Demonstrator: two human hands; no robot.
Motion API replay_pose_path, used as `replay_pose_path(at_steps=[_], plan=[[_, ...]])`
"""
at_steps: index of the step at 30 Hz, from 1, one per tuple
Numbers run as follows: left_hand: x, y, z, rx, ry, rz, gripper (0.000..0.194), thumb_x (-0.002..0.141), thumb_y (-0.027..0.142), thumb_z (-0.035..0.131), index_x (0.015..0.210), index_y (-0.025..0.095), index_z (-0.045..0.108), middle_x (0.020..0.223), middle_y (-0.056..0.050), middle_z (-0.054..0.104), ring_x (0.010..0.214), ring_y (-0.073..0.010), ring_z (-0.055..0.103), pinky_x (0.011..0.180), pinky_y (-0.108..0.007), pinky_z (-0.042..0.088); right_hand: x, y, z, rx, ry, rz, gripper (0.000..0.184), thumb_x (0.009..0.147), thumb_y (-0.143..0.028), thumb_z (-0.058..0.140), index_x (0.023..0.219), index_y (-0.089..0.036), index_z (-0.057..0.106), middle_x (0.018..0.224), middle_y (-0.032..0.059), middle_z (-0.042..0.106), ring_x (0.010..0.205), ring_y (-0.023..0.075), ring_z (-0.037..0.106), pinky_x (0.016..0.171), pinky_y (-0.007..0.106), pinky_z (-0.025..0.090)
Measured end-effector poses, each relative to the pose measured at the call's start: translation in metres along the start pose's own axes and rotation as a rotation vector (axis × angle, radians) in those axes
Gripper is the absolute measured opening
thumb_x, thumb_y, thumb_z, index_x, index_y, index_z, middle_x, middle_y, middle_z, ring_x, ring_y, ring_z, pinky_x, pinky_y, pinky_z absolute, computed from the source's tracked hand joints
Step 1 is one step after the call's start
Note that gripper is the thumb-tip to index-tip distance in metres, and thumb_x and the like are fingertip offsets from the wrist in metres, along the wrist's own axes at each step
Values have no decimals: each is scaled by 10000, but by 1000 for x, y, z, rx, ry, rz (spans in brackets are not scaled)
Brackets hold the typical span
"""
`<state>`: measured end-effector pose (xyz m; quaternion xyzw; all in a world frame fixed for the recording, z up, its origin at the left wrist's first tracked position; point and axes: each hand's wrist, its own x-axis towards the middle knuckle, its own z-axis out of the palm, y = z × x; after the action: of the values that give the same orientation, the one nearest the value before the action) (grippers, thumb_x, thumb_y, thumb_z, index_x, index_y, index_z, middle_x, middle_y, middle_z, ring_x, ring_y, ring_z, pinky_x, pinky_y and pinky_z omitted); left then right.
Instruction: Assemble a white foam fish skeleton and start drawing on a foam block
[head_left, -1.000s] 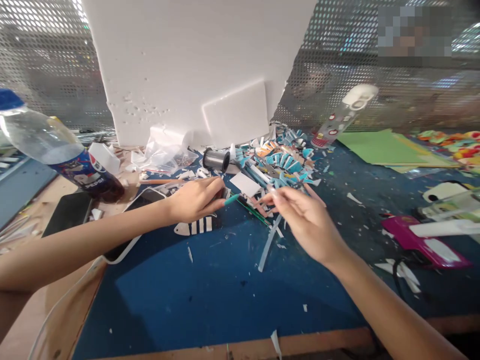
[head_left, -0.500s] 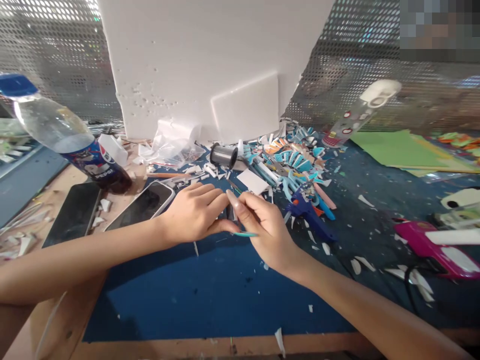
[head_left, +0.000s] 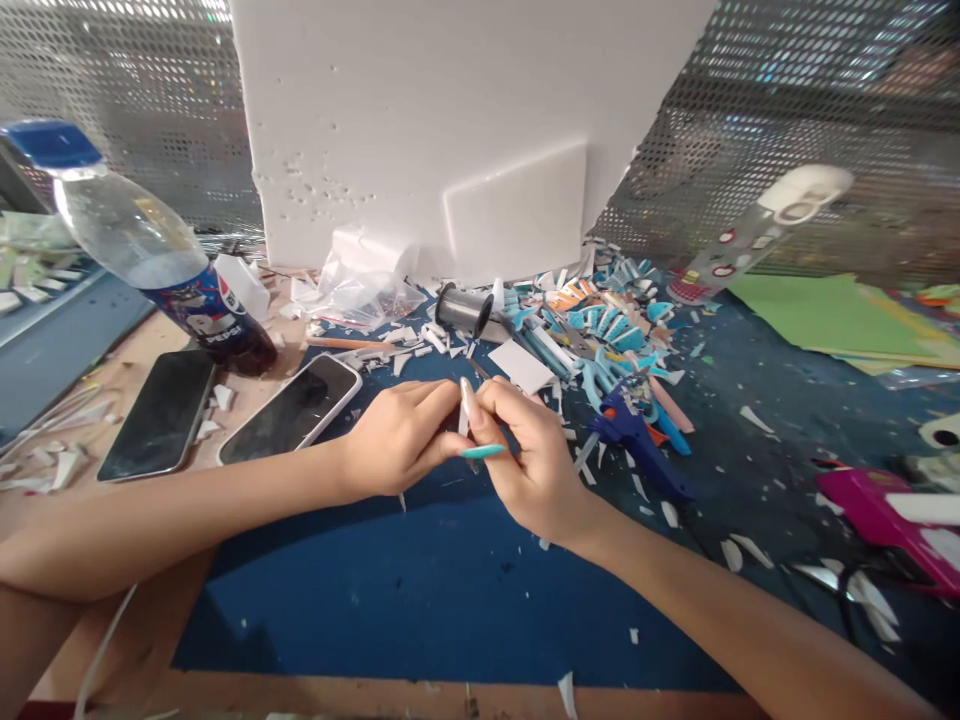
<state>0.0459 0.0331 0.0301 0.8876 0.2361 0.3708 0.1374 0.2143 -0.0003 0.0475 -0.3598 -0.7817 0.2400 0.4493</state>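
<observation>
Pepsi label on bottle (head_left: 187,290) beside phones (head_left: 225,415).

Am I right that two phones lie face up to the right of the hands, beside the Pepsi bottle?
Not quite: the head view shows the two phones to the left of the hands, not the right. They do lie face up beside the Pepsi bottle.

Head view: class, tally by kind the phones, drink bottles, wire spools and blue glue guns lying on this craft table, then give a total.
Phones: 2, a black phone and a white-edged phone
Pepsi bottle: 1
Wire spool: 1
Blue glue gun: 1
Total: 5
</observation>
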Motion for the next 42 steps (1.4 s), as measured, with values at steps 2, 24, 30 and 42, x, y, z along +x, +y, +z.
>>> replay_pose_path(at_steps=[2, 24, 30, 42], plan=[[0, 0, -1, -118, -40, -54, 532, 986, 603, 175, 775, 187, 432, 663, -2, 510, 545, -120, 452, 526, -245, 388, 1, 2, 0, 45, -4, 13, 289, 962, -171, 415, 679, -219, 379, 625, -36, 409, 596, 120, 418, 588, 267, 350], [20, -13, -14, -623, 102, -542, 134, 962, 260, 441, 955, 154, 523, 671, 18, 499, 555, -79, 453, 526, -216, 420, 14, 45, -26, -398, 77, 281, 509, 969, -380, 447, 497, -219, 342, 430, -25, 416, 429, 110, 414, 501, 281, 314], [20, -17, -20, -550, 59, -553, 229, 934, 160, 429, 1160, 157, 464, 693, 22, 580, 540, -71, 516, 527, -192, 464, 9, 37, -26, -610, -14, 292, 78, 890, -225, 516, 877, -163, 561, 884, 130, 621, 714, 223, 591, 553, 313, 393], [5, -10, -3, -470, -235, -576, 195, 888, 172, 486, 1074, 174, 545, 747, 3, 636, 667, -134, 674, 617, -231, 549, -63, 21, -84, -816, 26, 112, 225, 851, -223, 542, 1054, -192, 450, 982, 130, 539, 924, 275, 589, 742, 394, 508]])
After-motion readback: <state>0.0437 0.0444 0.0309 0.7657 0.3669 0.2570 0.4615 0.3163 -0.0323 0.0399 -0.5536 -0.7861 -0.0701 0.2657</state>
